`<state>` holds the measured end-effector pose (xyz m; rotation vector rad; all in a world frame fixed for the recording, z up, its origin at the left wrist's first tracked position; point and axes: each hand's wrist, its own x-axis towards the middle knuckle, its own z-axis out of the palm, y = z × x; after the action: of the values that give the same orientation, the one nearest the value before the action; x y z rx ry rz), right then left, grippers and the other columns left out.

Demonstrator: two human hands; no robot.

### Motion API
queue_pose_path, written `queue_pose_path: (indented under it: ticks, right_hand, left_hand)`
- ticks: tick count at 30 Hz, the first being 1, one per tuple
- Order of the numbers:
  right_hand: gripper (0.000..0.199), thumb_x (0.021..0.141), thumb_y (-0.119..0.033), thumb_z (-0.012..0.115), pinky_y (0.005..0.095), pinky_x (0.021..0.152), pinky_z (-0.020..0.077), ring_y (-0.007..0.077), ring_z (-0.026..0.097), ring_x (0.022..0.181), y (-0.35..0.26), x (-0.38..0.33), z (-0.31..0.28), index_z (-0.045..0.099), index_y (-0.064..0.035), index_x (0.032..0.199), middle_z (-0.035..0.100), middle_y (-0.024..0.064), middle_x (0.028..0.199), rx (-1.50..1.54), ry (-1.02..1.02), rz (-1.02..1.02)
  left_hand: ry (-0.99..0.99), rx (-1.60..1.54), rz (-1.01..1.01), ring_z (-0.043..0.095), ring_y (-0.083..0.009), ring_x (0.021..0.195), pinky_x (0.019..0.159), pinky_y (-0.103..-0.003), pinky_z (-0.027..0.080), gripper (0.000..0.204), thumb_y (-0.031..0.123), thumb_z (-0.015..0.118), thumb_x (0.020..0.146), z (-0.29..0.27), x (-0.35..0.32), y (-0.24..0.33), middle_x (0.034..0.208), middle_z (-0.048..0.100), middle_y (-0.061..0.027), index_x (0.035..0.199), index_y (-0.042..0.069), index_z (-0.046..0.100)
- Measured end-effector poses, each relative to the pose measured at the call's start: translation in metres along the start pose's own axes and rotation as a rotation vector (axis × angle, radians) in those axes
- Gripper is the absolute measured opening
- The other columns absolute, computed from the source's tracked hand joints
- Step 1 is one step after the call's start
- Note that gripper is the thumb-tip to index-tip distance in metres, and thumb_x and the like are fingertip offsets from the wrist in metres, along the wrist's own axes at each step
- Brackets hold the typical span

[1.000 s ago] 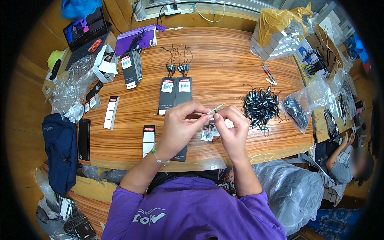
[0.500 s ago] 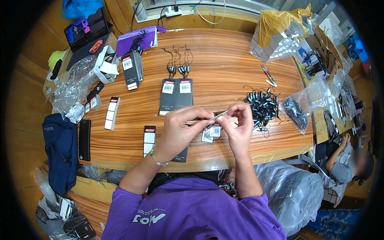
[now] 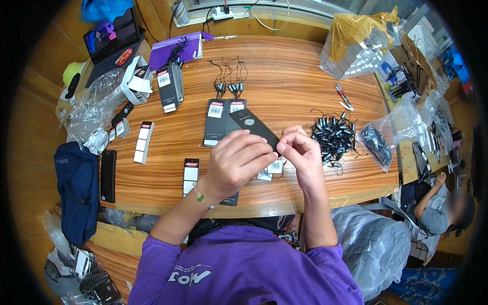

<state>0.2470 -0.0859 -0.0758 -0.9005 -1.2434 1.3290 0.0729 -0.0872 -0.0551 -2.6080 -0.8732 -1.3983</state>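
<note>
My left hand (image 3: pixel 234 165) grips a black hang tag (image 3: pixel 250 123) with a small white emblem, held tilted above the table. At the tag's lower right end, the thumb and fingers of my right hand (image 3: pixel 302 155) are pinched together; whether a cord is also between them is hidden. Just below lie small white barcode labels (image 3: pixel 275 167), partly covered by my hands. Beyond the held tag, dark tags with red-topped labels (image 3: pixel 214 124) lie side by side, with black strings (image 3: pixel 235 89) at their far ends. A heap of black strings with small toggles (image 3: pixel 333 140) sits right of my right hand.
A stack of tags (image 3: pixel 170 91) and a purple folder (image 3: pixel 173 52) lie at the far left. White-panelled tags (image 3: pixel 143 142) are nearer. Red-handled snips (image 3: pixel 343 96) lie beyond the heap, a clear plastic bag (image 3: pixel 378 140) right of it. Another person (image 3: pixel 434 203) sits at the right.
The hang tag was edge-on and has been turned, so its dark face with the emblem shows. My left hand has rolled over, its back now upward; my right hand stays pinched near the tag's end.
</note>
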Motion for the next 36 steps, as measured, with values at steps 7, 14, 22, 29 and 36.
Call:
queue_pose_path:
  ticks: [7,14,22,29,36]
  right_hand:
    - [0.008,0.09,-0.011,0.05,0.0241,0.075,0.0405,0.011,0.051,0.079,-0.028,0.036,0.016,0.05,-0.0033,0.087,0.056,0.0058,0.084,0.327,0.138,-0.248]
    - [0.01,0.09,-0.012,0.051,0.0214,0.067,0.0423,0.0091,0.053,0.072,-0.056,0.078,0.04,0.049,-0.003,0.093,0.055,0.0036,0.077,0.335,-0.259,-0.159]
    - [0.025,0.083,0.0,0.055,0.0206,0.072,0.0421,0.0082,0.052,0.079,-0.082,0.073,0.055,0.047,0.0015,0.107,0.055,0.0036,0.085,0.154,-0.293,-0.349]
    - [0.023,0.08,0.004,0.056,0.0195,0.073,0.0416,0.0075,0.053,0.083,-0.075,0.073,0.059,0.05,0.0015,0.102,0.055,0.0033,0.088,0.026,-0.302,-0.309]
    - [0.018,0.081,0.001,0.055,0.0214,0.071,0.0438,0.0092,0.056,0.076,-0.058,0.079,0.066,0.051,0.0008,0.099,0.056,0.0027,0.08,0.056,-0.409,-0.182]
  left_hand:
    - [-0.083,-0.151,-0.237,0.063,-0.0218,0.074,0.063,-0.029,0.05,0.019,0.002,0.065,0.069,-0.002,-0.014,-0.007,0.08,0.063,-0.0078,0.088,0.004,0.064]
    - [0.007,-0.435,-0.679,0.063,-0.0157,0.079,0.066,-0.025,0.05,0.029,-0.002,0.062,0.076,-0.026,-0.014,-0.006,0.088,0.065,-0.0098,0.105,0.001,0.061]
    - [-0.425,-0.041,-0.879,0.043,-0.0267,0.113,0.094,-0.035,0.037,0.049,0.018,0.07,0.071,-0.088,-0.066,-0.037,0.111,0.053,-0.0105,0.116,0.005,0.054]
    - [-0.587,-0.13,-1.015,0.045,-0.0275,0.112,0.095,-0.035,0.038,0.061,0.017,0.078,0.058,-0.094,-0.116,-0.048,0.115,0.051,-0.0115,0.115,0.01,0.058]
    - [-0.271,-0.133,-0.975,0.056,-0.0168,0.098,0.084,-0.03,0.047,0.041,0.006,0.073,0.067,-0.101,-0.108,-0.029,0.107,0.056,-0.0086,0.106,0.004,0.059]
